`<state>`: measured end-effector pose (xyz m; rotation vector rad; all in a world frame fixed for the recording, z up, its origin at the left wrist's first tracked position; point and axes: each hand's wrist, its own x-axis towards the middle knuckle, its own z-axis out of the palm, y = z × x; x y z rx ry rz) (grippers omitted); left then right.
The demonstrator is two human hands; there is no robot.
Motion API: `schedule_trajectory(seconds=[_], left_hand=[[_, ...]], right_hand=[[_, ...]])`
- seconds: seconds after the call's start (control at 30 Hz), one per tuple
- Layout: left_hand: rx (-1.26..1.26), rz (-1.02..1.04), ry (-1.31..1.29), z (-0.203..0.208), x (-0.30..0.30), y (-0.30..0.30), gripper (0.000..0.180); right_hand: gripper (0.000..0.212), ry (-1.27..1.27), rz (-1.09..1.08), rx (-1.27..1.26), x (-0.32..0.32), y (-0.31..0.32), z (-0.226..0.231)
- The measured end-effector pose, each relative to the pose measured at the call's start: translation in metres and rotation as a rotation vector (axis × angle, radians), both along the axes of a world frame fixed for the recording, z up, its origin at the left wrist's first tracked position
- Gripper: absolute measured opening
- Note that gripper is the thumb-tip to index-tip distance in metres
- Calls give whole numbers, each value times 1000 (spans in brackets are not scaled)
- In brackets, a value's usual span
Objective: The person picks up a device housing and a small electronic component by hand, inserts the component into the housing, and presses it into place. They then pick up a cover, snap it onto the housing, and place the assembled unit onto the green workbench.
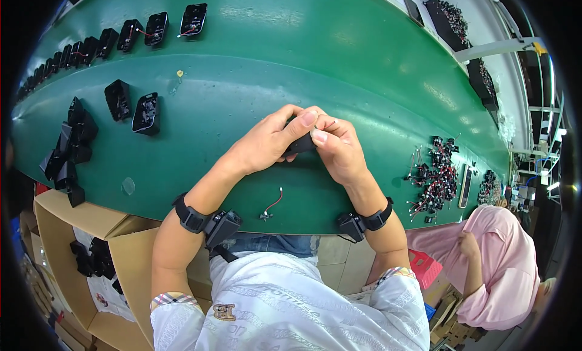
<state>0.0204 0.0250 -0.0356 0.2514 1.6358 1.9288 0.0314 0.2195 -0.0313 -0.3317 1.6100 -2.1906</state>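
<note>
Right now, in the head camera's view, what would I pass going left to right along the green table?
Heap of black plastic housings → two separate black housings → left hand → small black part held by both hands → right hand → pile of red-and-black wired components → a co-worker's pink sleeve.

An assembly line in a factory or workshop. Long green bench (339, 66) with rows of identical black plastic housings (145, 29) along its far left edge and a heap more at the left end (70, 148). Piles of small red-and-black wired parts (436, 178) near the right edge. Open cardboard boxes (91, 260) of parts below the near left corner. Another worker in pink (503, 260) seated at the right end.
</note>
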Motion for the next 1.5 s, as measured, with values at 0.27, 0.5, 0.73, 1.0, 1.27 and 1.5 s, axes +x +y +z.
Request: schedule_trajectory(seconds=[0.27,0.5,0.73,1.0,1.27,1.5], left_hand=[[14,63,26,7,2,0,75],[-451,407,512,14,-8,-31,79],[-994,943,879,32,39,-96,41],[-1151,1064,847,-17,53,-147,66],[-1155,976,840,-32,48,-151,48],[-1020,888,920,-34,50,-143,38]], right_hand=[[20,-98,2,-60,1,0,4],[18,320,28,289,-18,-10,22],[17,1103,-170,655,-122,-85,39],[15,1639,-320,1159,-190,-130,6],[53,1420,-105,1298,-181,-111,-1],[25,1063,-6,779,-107,-55,48]])
